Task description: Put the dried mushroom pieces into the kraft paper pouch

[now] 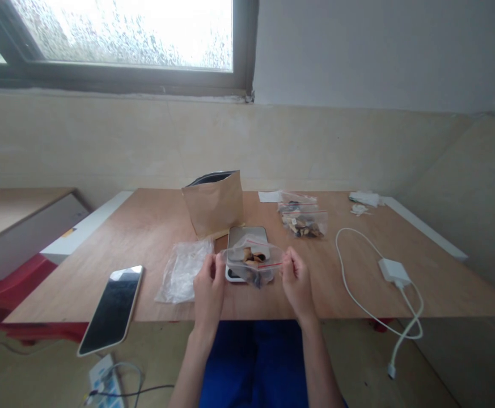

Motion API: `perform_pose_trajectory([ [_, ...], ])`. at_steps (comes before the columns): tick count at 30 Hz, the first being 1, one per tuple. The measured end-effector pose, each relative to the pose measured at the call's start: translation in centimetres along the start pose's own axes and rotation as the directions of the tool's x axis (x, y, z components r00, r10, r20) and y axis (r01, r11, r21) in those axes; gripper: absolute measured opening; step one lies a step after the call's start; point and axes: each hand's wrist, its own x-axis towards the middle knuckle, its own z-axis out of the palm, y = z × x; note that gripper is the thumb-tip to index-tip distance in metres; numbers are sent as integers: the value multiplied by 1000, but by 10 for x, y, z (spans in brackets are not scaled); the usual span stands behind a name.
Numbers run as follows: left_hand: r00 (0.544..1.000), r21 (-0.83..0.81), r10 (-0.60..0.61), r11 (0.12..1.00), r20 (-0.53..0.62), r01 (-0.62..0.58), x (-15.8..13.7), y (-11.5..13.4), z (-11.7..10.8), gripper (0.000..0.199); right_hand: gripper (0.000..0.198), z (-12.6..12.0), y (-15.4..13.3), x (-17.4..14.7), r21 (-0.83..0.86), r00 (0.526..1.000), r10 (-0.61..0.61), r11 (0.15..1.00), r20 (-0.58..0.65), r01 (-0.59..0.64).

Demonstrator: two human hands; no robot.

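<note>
My left hand and my right hand pinch the two sides of a clear zip bag, whose mouth has a red line along it. Inside the bag show several brown, dried-looking pieces; I cannot tell exactly what they are. Below the bag is a small scale with a metal-looking top, partly hidden by it. Left of my left hand lies a heap of clear empty-looking plastic bags. Behind the scale a brown paper pouch stands upright with its top open.
Filled zip bags lie at the back right, near a white paper slip. A phone overhangs the front left edge of the table. A white charger with a looping cable sits right, crumpled white tissue behind it.
</note>
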Motion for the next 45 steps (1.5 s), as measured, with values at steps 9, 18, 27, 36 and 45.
perform_pose_trajectory([
  [9,870,-711,-303,502,389,493,-21,-17,44,35,22,25,-30,-14,417,987,133,895,90,-158],
  [18,852,-801,-298,308,431,513,-19,-7,38,50,15,22,-19,-9,119,996,-27,993,79,17],
  [27,933,-668,-251,651,258,360,-7,-29,30,55,17,20,-24,-7,39,973,-64,998,222,56],
  [36,983,-377,-25,921,183,94,-5,-24,29,42,36,40,1,-13,238,900,181,927,396,-291],
  [45,985,-415,-46,903,167,112,-8,-10,31,27,29,57,0,-15,408,931,243,847,271,-340],
])
